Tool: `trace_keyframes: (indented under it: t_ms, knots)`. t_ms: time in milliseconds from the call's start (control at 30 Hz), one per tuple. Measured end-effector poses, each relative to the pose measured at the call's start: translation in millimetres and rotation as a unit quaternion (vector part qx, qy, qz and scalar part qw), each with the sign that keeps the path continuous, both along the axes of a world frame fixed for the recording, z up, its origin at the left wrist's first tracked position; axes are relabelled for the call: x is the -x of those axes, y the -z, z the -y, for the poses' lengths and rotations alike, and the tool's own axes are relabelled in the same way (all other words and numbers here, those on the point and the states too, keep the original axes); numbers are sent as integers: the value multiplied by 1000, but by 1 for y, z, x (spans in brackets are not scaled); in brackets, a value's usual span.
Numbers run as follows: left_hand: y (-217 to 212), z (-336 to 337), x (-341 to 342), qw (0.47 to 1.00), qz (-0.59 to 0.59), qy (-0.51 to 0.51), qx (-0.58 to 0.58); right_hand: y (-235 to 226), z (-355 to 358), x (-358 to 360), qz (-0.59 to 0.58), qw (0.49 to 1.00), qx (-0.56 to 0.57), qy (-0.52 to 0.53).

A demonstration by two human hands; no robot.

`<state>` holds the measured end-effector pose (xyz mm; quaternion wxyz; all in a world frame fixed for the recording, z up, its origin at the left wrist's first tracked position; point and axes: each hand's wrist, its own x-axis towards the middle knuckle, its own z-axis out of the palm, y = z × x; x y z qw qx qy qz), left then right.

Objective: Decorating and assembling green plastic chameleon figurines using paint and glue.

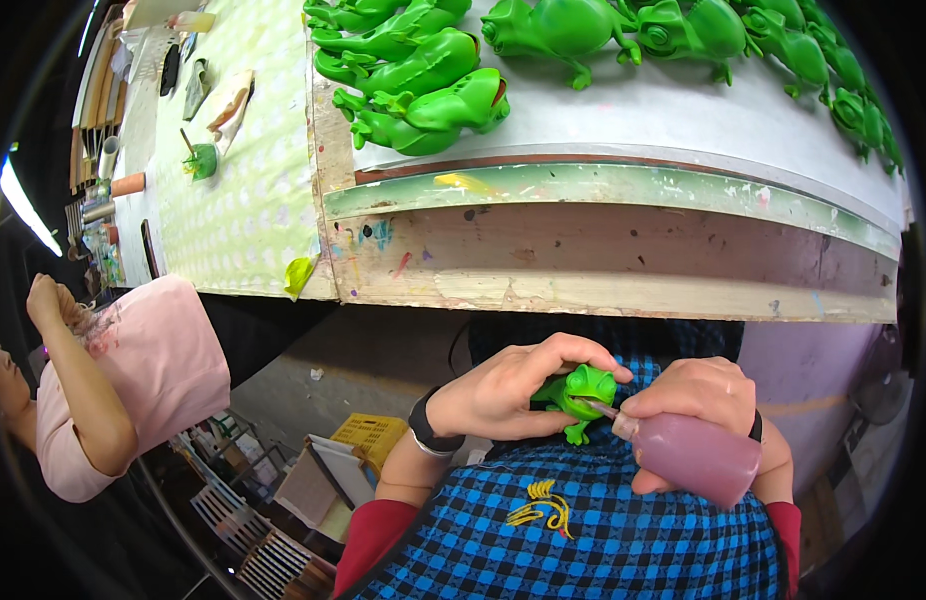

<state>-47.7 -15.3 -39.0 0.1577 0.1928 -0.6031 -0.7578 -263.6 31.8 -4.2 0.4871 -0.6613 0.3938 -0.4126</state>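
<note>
Animal figurine (pixel 589 382), smooth, green, round-eyed

And here the left hand (pixel 503 392) masks the back of the green frog (pixel 589 384), while the tip of the pink bottle (pixel 698 458) is lost at its mouth! Far off, the other frogs (pixel 561 35) are sliced by the edge; left, the co-worker's (pixel 148 345) head slips behind the dark rim.

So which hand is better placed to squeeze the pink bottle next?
Probably the right hand: it holds the bottle, whose nozzle is at the green figure, while the left hand holds that figure.
</note>
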Motion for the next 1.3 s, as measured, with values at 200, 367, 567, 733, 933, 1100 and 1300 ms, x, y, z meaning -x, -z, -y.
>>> trace_keyframes:
  t_ms: [200, 367, 567, 733, 933, 1100, 1300]
  knots:
    - [0, 0, -1, 1000, 7, 4, -12, 1, 0, -1, 12, 1000, -16, -8]
    - [0, 0, -2, 999, -29, -27, 3, -1, 0, 0, -14, 999, -32, -27]
    - [0, 0, -1, 999, -16, -37, 28, -1, 0, 1, -10, 999, -33, -34]
    - [-1, 1, -1, 998, 22, -10, 55, 3, 0, -4, 28, 999, -12, -11]
    - [-3, 4, -3, 996, 51, -1, 78, 3, 0, -4, 23, 1000, -5, -8]
    - [-3, 3, -2, 993, 55, -7, 100, 2, 1, -5, 27, 1000, -11, 0]
    - [-6, 6, -3, 995, 56, 11, 76, -2, 1, -1, -4, 1000, 1, -22]
